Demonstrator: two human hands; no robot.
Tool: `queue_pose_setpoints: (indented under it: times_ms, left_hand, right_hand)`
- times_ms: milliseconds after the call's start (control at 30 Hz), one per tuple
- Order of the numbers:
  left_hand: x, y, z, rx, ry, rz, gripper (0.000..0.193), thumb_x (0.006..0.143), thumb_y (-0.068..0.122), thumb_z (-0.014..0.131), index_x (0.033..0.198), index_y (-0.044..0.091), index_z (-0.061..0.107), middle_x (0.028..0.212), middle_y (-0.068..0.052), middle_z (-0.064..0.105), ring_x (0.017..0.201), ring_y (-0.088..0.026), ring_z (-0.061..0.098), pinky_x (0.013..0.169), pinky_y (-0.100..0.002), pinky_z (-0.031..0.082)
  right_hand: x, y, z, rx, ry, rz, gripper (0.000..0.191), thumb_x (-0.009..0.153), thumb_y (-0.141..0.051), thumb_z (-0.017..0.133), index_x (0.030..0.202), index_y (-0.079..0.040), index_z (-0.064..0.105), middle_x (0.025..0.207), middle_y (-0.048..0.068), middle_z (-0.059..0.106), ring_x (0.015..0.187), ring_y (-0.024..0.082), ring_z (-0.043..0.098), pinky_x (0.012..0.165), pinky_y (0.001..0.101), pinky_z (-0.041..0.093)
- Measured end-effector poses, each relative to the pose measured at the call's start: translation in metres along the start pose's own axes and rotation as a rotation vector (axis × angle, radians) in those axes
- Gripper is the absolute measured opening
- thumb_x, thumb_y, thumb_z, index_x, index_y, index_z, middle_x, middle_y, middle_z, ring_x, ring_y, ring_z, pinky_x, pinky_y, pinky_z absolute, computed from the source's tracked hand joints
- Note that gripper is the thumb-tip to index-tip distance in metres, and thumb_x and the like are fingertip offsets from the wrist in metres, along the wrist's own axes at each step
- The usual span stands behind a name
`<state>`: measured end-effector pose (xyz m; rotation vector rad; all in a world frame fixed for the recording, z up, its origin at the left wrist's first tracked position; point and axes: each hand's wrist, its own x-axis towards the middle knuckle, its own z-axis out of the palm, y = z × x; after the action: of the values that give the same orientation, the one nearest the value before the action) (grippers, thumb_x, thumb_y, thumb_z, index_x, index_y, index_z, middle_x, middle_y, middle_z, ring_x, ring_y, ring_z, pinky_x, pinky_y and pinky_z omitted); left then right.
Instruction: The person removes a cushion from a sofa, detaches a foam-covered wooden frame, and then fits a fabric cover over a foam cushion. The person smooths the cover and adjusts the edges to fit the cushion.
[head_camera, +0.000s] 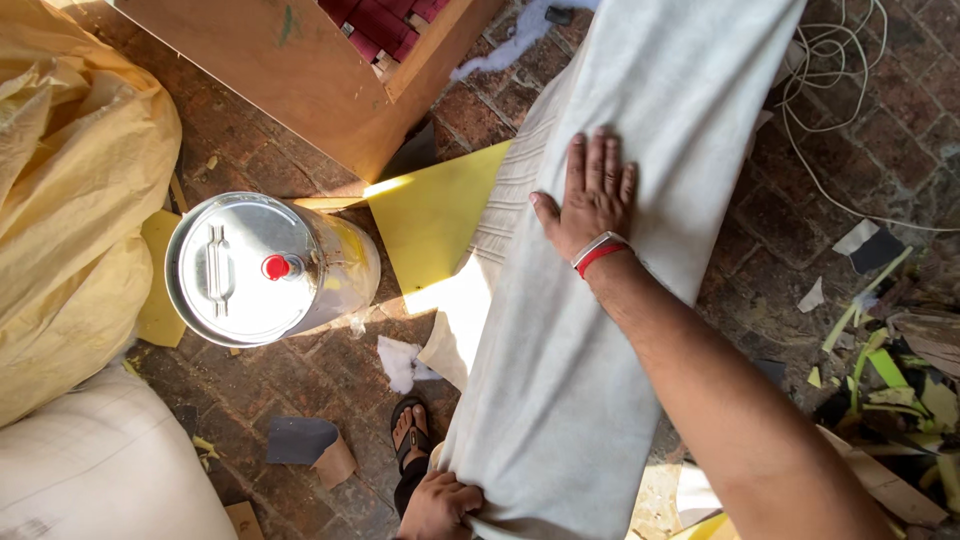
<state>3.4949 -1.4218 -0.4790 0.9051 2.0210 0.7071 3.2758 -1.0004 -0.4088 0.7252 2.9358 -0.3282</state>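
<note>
Metal can (258, 270) beside draped cloth (600, 300)

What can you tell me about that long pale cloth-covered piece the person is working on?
The cloth-covered piece is long and rounded, wrapped in off-white, felt-like fabric that looks smooth and taut. It runs slanting from the lower middle to the upper right, above a brick floor. The right hand lies flat on top, fingers spread; the left hand grips the fabric at its near end.

A single head-worn camera looks steeply down, fairly close, at a brick floor (320, 370).
</note>
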Motion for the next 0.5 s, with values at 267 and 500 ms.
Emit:
queue_pose_setpoints:
  times_ms: [267, 500]
  left_hand:
    - [0.014, 0.078, -0.085, -0.02, -0.427, -0.024, 0.022, 0.074, 0.011, 0.073, 0.094, 0.018, 0.076, 0.092, -0.002, 0.075, 0.099, -0.023, 0.067, 0.093, -0.04, 0.048]
    - [0.082, 0.105, -0.123, 0.235, 0.307, -0.073, 0.035, 0.091, 0.021, 0.062, 0.124, 0.015, 0.066, 0.117, -0.008, 0.073, 0.114, -0.027, 0.066, 0.102, -0.043, 0.051]
  right_hand:
    - [-0.13, -0.038, -0.021, -0.167, -0.393, -0.165, 0.047, 0.103, -0.053, 0.047, 0.145, -0.033, 0.049, 0.174, 0.003, 0.011, 0.16, 0.041, -0.002, 0.126, 0.0605, 0.004]
    - [-0.25, -0.032, 0.016, 0.307, -0.095, -0.173, 0.076, 0.088, -0.046, 0.066, 0.156, -0.025, 0.039, 0.167, 0.021, 0.019, 0.152, 0.045, 0.014, 0.121, 0.0572, 0.013]
